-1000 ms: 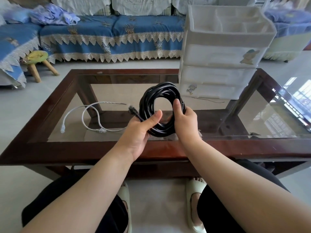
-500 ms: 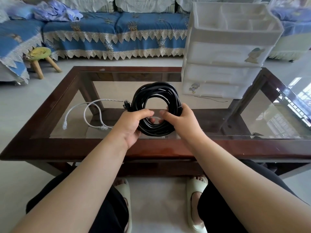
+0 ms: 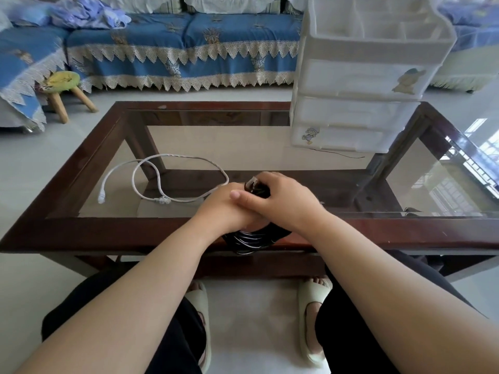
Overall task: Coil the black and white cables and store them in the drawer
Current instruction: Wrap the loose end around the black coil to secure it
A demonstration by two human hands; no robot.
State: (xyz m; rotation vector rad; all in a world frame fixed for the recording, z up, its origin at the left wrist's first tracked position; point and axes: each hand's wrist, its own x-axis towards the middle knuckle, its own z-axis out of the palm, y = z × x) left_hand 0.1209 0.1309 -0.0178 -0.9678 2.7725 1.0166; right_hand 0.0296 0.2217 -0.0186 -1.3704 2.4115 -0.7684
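Both hands meet over the near edge of the table [image 3: 81, 233], holding the coiled black cable [image 3: 249, 240] between them. The left hand [image 3: 225, 209] wraps around the coil from the left, and the right hand [image 3: 283, 201] curls over its top, its thumb lying across the left hand's knuckles. Most of the coil is hidden; a bunch of black loops shows below the wrists, and a clear plug [image 3: 253, 182] sticks up by the right fingers. The white cable [image 3: 172, 179] lies loosely looped on the glass to the left, uncoiled. The white drawer unit [image 3: 359, 76] stands on the table's far right, its drawers closed.
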